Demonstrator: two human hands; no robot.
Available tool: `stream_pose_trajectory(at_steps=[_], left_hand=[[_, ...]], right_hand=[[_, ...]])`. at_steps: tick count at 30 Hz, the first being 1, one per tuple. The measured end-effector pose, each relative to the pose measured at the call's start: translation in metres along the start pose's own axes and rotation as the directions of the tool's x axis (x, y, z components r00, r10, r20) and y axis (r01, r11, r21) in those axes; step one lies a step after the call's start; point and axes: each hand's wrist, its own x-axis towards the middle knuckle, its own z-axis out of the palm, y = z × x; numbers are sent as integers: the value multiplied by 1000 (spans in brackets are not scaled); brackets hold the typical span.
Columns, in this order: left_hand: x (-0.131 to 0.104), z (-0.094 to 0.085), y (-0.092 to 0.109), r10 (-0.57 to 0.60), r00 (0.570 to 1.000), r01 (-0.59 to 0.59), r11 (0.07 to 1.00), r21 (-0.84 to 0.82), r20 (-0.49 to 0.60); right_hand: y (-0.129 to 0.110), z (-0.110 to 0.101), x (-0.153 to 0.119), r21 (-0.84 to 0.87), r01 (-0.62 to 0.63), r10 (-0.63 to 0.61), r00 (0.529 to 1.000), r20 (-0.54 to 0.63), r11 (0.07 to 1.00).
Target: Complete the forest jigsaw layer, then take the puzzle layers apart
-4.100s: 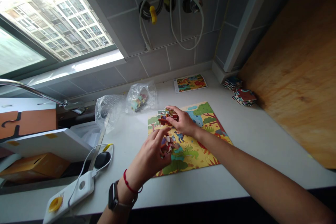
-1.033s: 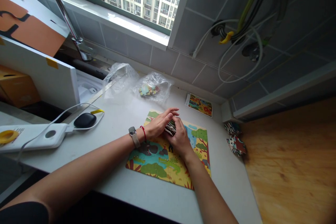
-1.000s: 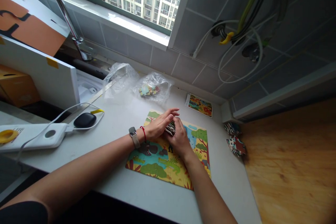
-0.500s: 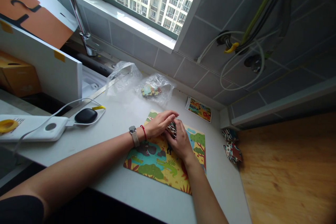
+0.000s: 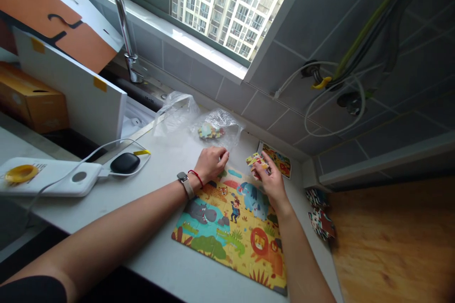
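Note:
On the white counter point(image 5: 152, 227) lies a jigsaw puzzle point(image 5: 227, 220) with jungle animals, its pieces joined. My right hand point(image 5: 273, 182), above the puzzle's far right corner, grips a small stack of puzzle pieces point(image 5: 256, 161) between thumb and fingers. Curled closed, my left hand point(image 5: 211, 164) is at the far left edge of the puzzle; whether anything is in its fingers is hidden. Just beyond it, a clear plastic bag point(image 5: 232, 128) has more loose pieces point(image 5: 210, 131) in it. A picture card point(image 5: 279, 158) lies behind my right hand.
Two piles of puzzle pieces point(image 5: 321, 225) sit at the counter's right edge. To the left are a white power strip point(image 5: 53, 184), a black charger point(image 5: 125, 163) and a cable. A faucet point(image 5: 131, 61) and a white board point(image 5: 71, 85) stand at the back left.
My hands were together over the puzzle around a stack of pieces. Now they are apart: the right has moved right with pieces in it, the left has drawn back and curled.

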Motion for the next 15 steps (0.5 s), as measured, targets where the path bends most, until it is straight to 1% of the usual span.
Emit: stream_pose_trajectory(at_steps=[1,3,5,7,9,11,13,15], left_hand=[[-1,0,1,5,1000,-5,1000,6,22],[-2,-1,4,5,999,-6,1000,11,54],[-1,-3,5,0,997,0,1000,11,78],[0,-4,5,-7,996,7,1000,8,94],[2,-6,5,-15,995,14,1000,8,103],[2,-8,6,-23,994,21,1000,12,109],[3,-9,7,-28,993,26,999,20,112],[3,-9,9,-32,993,29,999,28,113]], right_hand=[[-5,-1,17,65,-57,57,998,9,996],[-14,5,51,92,-108,106,994,27,990],[-19,18,82,107,-160,154,986,67,981],[-22,38,108,124,-201,183,972,147,972],[-24,59,126,148,-218,180,955,234,965],[-25,80,139,175,-218,157,939,305,960],[-25,100,147,202,-205,126,929,349,958],[-23,118,154,231,-183,90,927,365,956]])
